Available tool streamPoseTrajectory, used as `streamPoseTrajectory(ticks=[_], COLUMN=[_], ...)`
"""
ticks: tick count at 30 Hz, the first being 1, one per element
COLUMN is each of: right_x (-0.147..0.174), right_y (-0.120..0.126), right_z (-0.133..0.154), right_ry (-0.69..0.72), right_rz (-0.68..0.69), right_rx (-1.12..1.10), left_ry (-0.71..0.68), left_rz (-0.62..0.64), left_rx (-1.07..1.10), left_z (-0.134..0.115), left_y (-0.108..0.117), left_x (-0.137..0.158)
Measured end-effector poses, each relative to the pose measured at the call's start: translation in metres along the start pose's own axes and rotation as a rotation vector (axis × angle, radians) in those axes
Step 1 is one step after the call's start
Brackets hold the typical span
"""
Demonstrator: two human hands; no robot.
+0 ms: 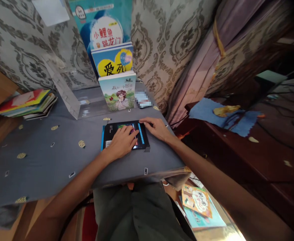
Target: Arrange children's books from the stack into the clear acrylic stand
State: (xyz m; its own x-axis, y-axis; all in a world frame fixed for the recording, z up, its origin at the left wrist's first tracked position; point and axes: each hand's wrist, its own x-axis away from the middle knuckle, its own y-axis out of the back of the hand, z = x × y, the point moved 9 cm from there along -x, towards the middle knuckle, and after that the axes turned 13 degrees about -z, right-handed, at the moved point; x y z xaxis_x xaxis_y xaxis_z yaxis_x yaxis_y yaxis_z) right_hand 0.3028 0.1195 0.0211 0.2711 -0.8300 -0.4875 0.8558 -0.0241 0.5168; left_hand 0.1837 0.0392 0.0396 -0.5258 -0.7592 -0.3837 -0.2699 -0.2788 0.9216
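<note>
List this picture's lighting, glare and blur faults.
Head view: shadow around the brown furniture at right; head view: bright glare on the floor beside the teal book; head view: small print on the black case too soft to read; head view: pixel blocks over the item beside the upright books.

Your only view is head-worn — it looks forward and down from close above the table (49, 169) — with your lap (134, 214) at the bottom edge and the wall (159, 33) at the top.

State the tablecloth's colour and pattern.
The tablecloth is grey with scattered yellow-and-black pineapples and small labels; best seen in the head view.
</note>
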Motion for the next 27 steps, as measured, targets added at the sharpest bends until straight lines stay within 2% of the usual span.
streamPoseTrajectory(ticks=[5, 8, 15, 21, 27], right_x=[0.000, 0.000, 0.000, 0.002, 0.005], right_y=[0.000, 0.000, -0.001, -0.001, -0.007], right_z=[-0.001, -0.002, -0.007, -0.004, 0.001], right_ry=[0.000, -0.003, -0.028, -0.009, 0.127], right_rz=[-0.007, 0.000, 0.001, 0.012, 0.049], right_rx=[-0.006, -0.013, -0.019, -0.004, 0.079], left_ry=[-0.018, -0.038, -0.155, -0.178, -0.164], left_rz=[0.028, 0.053, 0.113, 0.155, 0.118], left_rx=[-0.025, -0.030, 0.042, 0.121, 0.149], left_z=[0.002, -0.001, -0.023, -0.040, -0.041], left_y=[-0.011, -0.014, -0.006, 0.006, 0.006], left_x=[-0.030, -0.033, -0.006, 0.010, 0.012])
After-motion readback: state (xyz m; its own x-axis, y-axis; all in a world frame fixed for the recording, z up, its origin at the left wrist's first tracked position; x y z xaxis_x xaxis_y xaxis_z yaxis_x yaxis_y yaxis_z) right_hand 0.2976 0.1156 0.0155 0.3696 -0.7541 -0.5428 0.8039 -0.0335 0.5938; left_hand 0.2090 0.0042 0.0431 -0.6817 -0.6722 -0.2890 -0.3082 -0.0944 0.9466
